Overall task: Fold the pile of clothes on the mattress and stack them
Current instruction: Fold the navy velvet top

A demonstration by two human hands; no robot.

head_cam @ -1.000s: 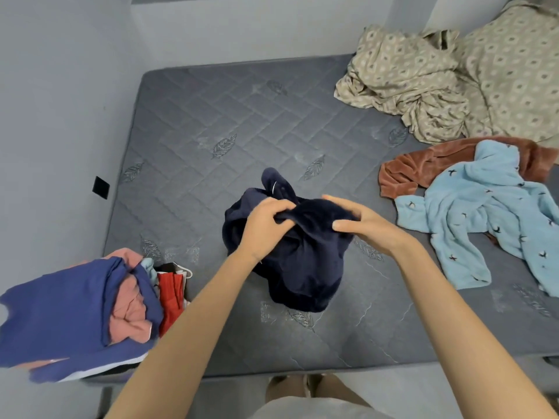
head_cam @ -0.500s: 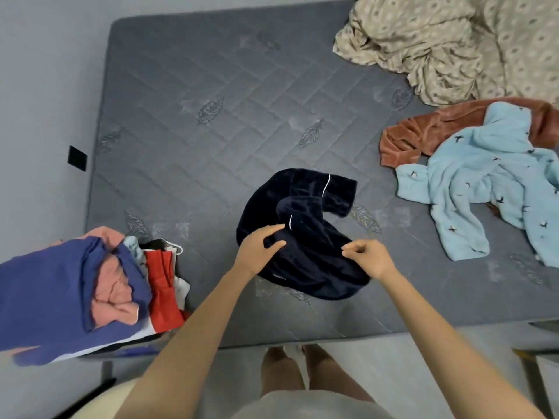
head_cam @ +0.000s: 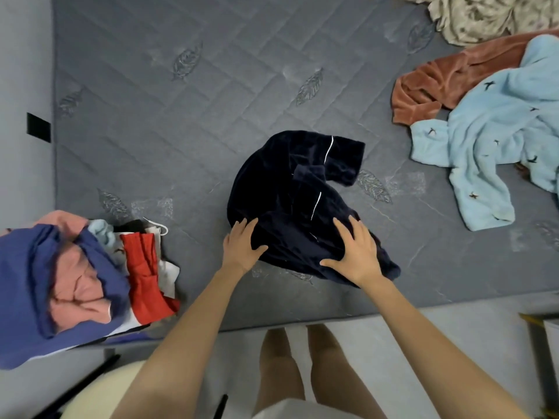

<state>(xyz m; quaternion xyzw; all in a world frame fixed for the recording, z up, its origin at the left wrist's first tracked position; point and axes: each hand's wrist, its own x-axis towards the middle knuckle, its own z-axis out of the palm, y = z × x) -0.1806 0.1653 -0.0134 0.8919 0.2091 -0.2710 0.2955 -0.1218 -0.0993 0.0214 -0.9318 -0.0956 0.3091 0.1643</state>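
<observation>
A crumpled dark navy garment (head_cam: 296,189) with thin white piping lies near the front of the grey quilted mattress (head_cam: 181,122). My left hand (head_cam: 242,247) rests flat on its near left edge, fingers straight. My right hand (head_cam: 357,252) presses flat on its near right part, fingers spread. A pile of clothes (head_cam: 69,273) in blue, pink and red sits at the mattress's front left corner. At the right lie a light blue garment (head_cam: 499,140) with small dark marks and a rust-brown one (head_cam: 447,77), unfolded.
A beige patterned bedsheet (head_cam: 484,16) is bunched at the back right. A wall runs along the left with a black square (head_cam: 38,127) on it. The mattress's front edge is just before my legs. A cream rounded object (head_cam: 99,391) stands at the lower left.
The navy garment, held up bunched in both hands a second ago, now lies on the mattress. Both hands have let go and lie flat on it. The view has tilted downward.
</observation>
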